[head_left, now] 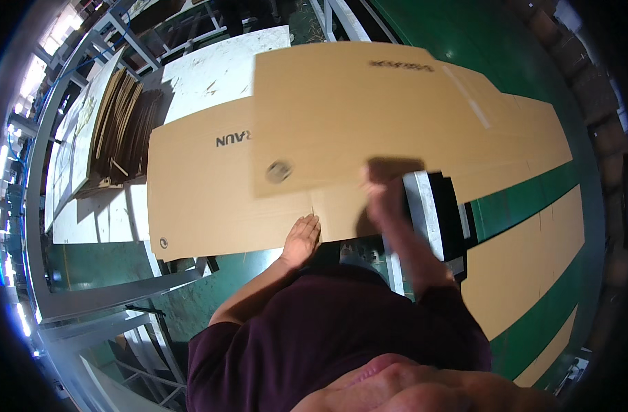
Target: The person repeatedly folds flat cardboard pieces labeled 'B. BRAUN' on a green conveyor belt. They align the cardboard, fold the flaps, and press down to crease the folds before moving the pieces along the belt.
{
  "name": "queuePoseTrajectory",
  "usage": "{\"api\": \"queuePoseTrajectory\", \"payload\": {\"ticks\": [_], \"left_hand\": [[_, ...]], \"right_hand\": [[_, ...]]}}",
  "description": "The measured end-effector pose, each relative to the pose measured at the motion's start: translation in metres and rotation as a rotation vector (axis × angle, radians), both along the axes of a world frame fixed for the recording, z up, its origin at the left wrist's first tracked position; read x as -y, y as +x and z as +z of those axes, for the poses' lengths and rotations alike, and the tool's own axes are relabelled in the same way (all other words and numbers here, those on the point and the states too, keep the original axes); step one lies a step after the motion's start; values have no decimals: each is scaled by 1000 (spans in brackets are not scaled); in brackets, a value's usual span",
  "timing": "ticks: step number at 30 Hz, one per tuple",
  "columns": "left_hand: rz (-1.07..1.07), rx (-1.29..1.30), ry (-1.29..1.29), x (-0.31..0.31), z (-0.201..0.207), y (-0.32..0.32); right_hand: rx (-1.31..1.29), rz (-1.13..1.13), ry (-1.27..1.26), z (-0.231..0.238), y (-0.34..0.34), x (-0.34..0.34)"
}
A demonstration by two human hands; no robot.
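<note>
A large brown cardboard sheet (204, 199) with dark print and a small round mark lies flat in front of me. My left hand (302, 240) rests on its near edge, fingers stretched out, beside a short slit. Above it, a second cardboard sheet (341, 103) overlaps the first and is blurred at its near left corner. My right hand (382, 189) is smeared by motion at the near edge of this upper sheet; its fingers look closed on that edge. A dark shadow falls beside the right hand.
On the left, a stack of cardboard sheets (125, 123) stands on a white table (211, 65). A grey metal frame (42, 275) runs along the left. To the right, more cardboard (520, 254) lies on a green surface (513, 206). A metal-and-black fixture (441, 213) stands by my right forearm.
</note>
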State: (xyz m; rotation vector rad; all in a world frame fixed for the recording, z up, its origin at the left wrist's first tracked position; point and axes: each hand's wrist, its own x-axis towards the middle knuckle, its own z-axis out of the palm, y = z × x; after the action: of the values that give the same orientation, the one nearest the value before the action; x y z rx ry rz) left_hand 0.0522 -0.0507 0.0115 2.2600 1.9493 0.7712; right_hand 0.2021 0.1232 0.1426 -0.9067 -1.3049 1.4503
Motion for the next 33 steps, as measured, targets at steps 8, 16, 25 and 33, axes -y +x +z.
{"api": "queuePoseTrajectory", "payload": {"ticks": [8,16,25,33], "left_hand": [[49,-351,-47,16,-8,3],[-48,-4,-362,53,-33,-10],[-21,247,-168,91,63,-21],[-21,-161,51,15,13,10]], "right_hand": [[-601,267,-811,-130,10,122],[-487,719,-867,-133,-41,159],[570,270,-140,-70,59,66],[968,-281,-132,-102,198,-135]]}}
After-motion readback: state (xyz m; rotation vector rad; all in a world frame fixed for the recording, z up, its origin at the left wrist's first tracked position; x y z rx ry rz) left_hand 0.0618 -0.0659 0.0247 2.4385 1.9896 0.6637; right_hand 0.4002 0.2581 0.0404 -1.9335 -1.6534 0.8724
